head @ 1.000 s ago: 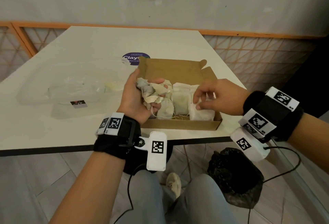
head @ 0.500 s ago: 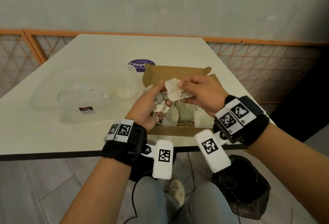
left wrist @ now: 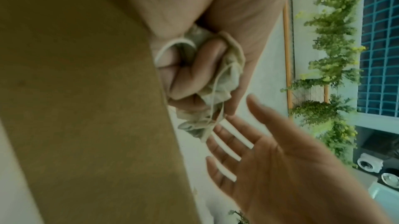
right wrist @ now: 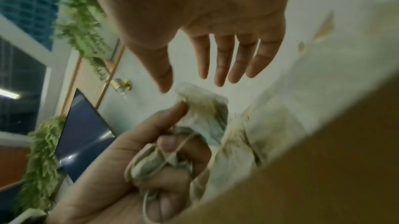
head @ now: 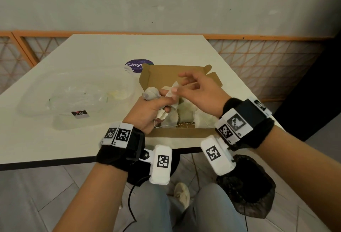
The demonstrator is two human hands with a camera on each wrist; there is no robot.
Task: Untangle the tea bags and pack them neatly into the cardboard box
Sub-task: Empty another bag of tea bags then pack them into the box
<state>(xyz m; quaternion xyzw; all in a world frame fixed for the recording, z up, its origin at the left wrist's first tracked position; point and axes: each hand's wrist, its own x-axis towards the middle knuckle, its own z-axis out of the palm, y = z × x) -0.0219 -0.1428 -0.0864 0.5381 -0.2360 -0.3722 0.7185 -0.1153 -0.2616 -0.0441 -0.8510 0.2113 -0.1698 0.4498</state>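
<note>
My left hand hovers over the left end of the brown cardboard box and grips a tangled clump of tea bags. Its thumb presses one flat tea bag that sticks up out of the clump. Strings loop around its curled fingers in the right wrist view. My right hand floats just right of that clump with straight, spread fingers and holds nothing. Several tea bags stand side by side inside the box. The left wrist view shows the clump and the box wall.
A clear plastic container with a small label lies on the white table left of the box. A purple sticker sits behind the box. A black bag lies on the floor under the table's near edge.
My right hand rose from the bags in the box to the clump, pinched a tea bag there, and now has let go with fingers spread. My left hand keeps its grip.
</note>
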